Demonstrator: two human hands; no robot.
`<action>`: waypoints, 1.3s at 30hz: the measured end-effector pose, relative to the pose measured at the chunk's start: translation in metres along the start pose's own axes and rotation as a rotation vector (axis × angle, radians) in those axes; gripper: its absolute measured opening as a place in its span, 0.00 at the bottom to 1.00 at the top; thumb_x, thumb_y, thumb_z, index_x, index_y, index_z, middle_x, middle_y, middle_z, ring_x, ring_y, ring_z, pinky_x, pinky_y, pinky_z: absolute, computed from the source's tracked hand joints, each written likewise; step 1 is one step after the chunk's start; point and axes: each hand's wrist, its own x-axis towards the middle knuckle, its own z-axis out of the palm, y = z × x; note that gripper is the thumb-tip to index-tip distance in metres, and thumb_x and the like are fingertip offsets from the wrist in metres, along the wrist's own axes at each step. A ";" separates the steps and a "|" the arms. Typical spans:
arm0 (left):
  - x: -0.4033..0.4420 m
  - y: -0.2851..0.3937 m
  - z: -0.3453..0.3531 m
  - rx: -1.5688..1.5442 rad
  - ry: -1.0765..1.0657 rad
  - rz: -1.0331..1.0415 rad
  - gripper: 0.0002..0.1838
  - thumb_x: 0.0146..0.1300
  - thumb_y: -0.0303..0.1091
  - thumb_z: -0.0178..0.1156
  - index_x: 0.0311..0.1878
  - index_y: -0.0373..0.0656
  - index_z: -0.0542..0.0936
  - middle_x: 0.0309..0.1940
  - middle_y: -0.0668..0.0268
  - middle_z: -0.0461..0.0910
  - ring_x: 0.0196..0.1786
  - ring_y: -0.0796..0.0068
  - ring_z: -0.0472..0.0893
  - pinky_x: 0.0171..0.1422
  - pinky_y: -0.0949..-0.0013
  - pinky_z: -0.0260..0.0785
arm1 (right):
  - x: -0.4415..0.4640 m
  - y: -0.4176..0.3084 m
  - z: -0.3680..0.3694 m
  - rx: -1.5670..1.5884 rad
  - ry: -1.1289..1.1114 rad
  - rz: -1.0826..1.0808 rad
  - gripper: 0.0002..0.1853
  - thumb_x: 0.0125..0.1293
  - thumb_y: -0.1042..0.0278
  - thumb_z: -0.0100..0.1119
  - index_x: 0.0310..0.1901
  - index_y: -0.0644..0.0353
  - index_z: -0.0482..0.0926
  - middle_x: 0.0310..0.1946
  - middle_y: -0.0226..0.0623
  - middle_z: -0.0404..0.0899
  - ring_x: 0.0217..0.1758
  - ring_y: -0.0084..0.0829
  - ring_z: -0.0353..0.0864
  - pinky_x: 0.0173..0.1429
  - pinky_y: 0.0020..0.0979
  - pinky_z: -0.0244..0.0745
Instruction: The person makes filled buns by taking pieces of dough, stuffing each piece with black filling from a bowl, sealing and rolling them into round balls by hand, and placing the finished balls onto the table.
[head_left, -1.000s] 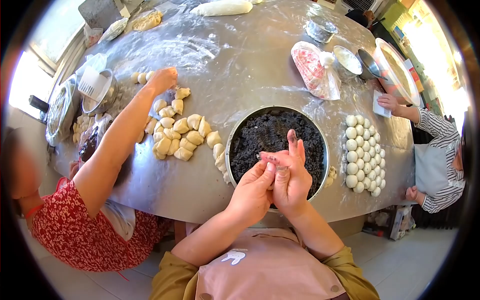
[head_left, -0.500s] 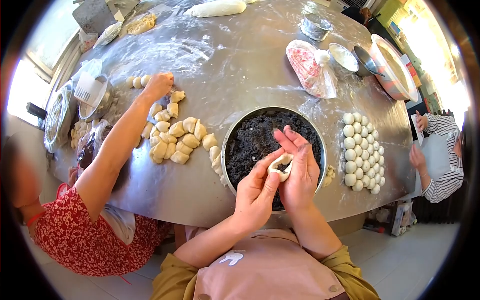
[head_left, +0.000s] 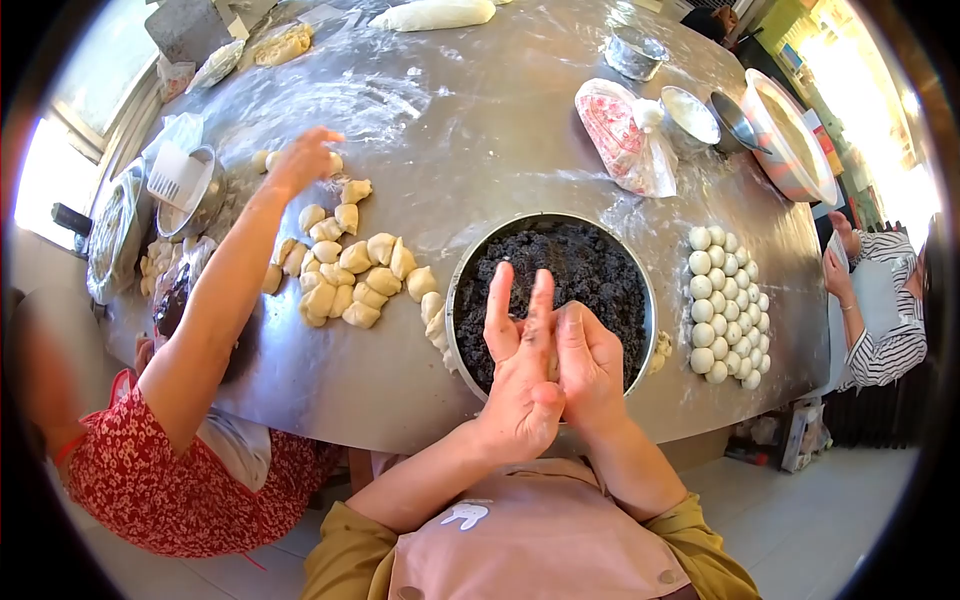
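Note:
My left hand (head_left: pixel 522 385) and my right hand (head_left: pixel 592 368) are pressed together over the near edge of a round metal bowl (head_left: pixel 650 330). Two fingers of my left hand point up, with dark smears on them. My right hand's fingers are curled against the left palm. A small bit of pale dough (head_left: pixel 553 366) shows between the hands; most of it is hidden. Dark crumbly filling (head_left: pixel 560 255) lies in the bowl. Left of the bowl are several pale dough pieces (head_left: pixel 355 258). Rows of round white dough balls (head_left: pixel 722 300) sit to its right.
At the left, a co-worker's arm (head_left: pixel 225 290) reaches over the table (head_left: pixel 480 120) near small dough balls. Another person in striped sleeves (head_left: pixel 885 345) stands at the right. A red-and-white bag (head_left: pixel 615 135), metal bowls (head_left: pixel 636 55) and a large tub (head_left: pixel 790 140) stand at the back right.
The dough cup with dark filling, visible half a second ago, is now mostly hidden between my hands. My left fingers have straightened upward. The left co-worker's hand has lifted slightly; the right person's hands have shifted.

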 end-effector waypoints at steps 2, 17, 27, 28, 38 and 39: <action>-0.003 -0.011 0.003 -0.037 0.056 -0.004 0.44 0.69 0.63 0.31 0.72 0.33 0.43 0.73 0.41 0.35 0.75 0.48 0.37 0.74 0.54 0.42 | 0.003 -0.002 0.000 -0.093 0.033 -0.101 0.15 0.74 0.64 0.44 0.36 0.64 0.77 0.24 0.31 0.78 0.24 0.15 0.69 0.30 0.23 0.66; -0.010 0.000 0.020 -0.565 -0.092 -0.402 0.34 0.73 0.57 0.33 0.64 0.33 0.62 0.61 0.55 0.63 0.61 0.67 0.67 0.65 0.65 0.59 | 0.025 0.004 -0.014 -0.622 0.117 -0.422 0.39 0.73 0.41 0.25 0.68 0.73 0.52 0.71 0.58 0.46 0.75 0.57 0.40 0.74 0.50 0.31; 0.001 -0.001 0.015 -0.617 0.139 -0.516 0.08 0.68 0.31 0.56 0.44 0.36 0.77 0.38 0.68 0.79 0.40 0.86 0.74 0.46 0.79 0.67 | 0.010 -0.004 -0.002 0.366 -0.118 -0.260 0.50 0.64 0.24 0.20 0.73 0.62 0.43 0.76 0.45 0.32 0.78 0.43 0.21 0.74 0.46 0.14; 0.005 0.001 0.013 -0.695 0.210 -0.591 0.10 0.69 0.34 0.56 0.32 0.39 0.77 0.29 0.71 0.79 0.33 0.88 0.72 0.39 0.82 0.65 | 0.010 0.005 -0.002 0.365 -0.110 -0.263 0.50 0.63 0.23 0.21 0.73 0.62 0.43 0.76 0.44 0.32 0.78 0.43 0.21 0.74 0.46 0.12; 0.011 -0.010 -0.010 -0.491 0.258 -0.300 0.25 0.73 0.53 0.40 0.41 0.40 0.77 0.49 0.56 0.78 0.63 0.63 0.68 0.71 0.56 0.54 | -0.002 0.016 0.009 -0.063 -0.129 -0.125 0.19 0.73 0.61 0.48 0.55 0.68 0.66 0.48 0.42 0.74 0.51 0.28 0.73 0.56 0.30 0.68; 0.010 -0.009 -0.012 -0.505 0.207 -0.269 0.33 0.70 0.61 0.38 0.56 0.38 0.73 0.62 0.54 0.70 0.66 0.63 0.67 0.72 0.57 0.53 | -0.002 0.013 0.008 -0.045 -0.129 -0.053 0.17 0.73 0.61 0.47 0.53 0.67 0.68 0.45 0.41 0.76 0.47 0.26 0.75 0.53 0.29 0.71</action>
